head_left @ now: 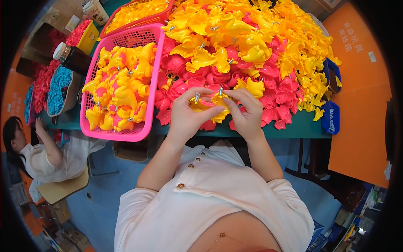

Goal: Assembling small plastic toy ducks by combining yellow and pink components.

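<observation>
We held one curved, glossy yellow plastic shell [220, 101] between our two hands, its long axis running roughly left to right. The left hand [187, 111] gripped its left end and the right hand [248, 112] pinched its right, fingers equally near. Two silver metal pins [197, 98] stood up from it. Beyond, on the green worktop [308, 131], lay one bright-pink mesh basket [121, 136] of yellow-and-pink figures, two small blue plastic trays [324, 122], and heaped pieces too many to count.
</observation>
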`<state>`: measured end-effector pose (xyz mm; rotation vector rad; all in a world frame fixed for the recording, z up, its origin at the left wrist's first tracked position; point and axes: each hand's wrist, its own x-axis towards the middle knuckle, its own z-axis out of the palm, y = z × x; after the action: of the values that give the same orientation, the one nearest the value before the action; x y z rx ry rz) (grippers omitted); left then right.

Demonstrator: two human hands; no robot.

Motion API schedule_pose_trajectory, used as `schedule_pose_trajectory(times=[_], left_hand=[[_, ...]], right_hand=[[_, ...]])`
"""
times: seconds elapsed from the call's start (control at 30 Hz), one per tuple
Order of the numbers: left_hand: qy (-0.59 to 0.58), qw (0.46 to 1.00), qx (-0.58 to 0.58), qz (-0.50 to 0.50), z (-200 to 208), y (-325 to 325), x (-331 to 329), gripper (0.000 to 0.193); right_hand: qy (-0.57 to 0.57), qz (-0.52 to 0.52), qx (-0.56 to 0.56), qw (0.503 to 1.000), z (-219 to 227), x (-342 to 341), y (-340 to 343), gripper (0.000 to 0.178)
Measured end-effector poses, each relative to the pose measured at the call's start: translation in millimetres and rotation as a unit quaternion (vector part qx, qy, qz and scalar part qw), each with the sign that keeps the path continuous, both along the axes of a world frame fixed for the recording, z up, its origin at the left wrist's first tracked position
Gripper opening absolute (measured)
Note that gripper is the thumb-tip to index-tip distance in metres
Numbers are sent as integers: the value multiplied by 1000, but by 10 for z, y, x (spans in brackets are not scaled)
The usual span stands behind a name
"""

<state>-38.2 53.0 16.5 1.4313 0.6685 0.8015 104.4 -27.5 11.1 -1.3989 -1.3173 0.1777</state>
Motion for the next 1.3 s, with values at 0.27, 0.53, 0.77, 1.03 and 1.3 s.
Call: schedule_pose_trajectory(times=[0.27, 0.53, 0.77, 1.03, 1.3], left_hand=[[27, 998, 13, 54, 26, 108, -57, 41], [113, 950, 228, 184, -8, 237, -58, 31], [258, 871, 377, 180, -108, 334, -26, 42], [63, 989, 128, 43, 154, -211, 23, 35], [98, 986, 136, -2, -55, -297, 119, 19]], right_hand=[[53, -44, -11, 998, 11, 25, 1, 13], [82, -66, -30, 994, -26, 105, -105, 13], [65, -44, -39, 996, -49, 72, -162, 14], [62, -62, -31, 996, -24, 68, -189, 15], [-43, -23, -9, 999, -54, -4, -213, 16]])
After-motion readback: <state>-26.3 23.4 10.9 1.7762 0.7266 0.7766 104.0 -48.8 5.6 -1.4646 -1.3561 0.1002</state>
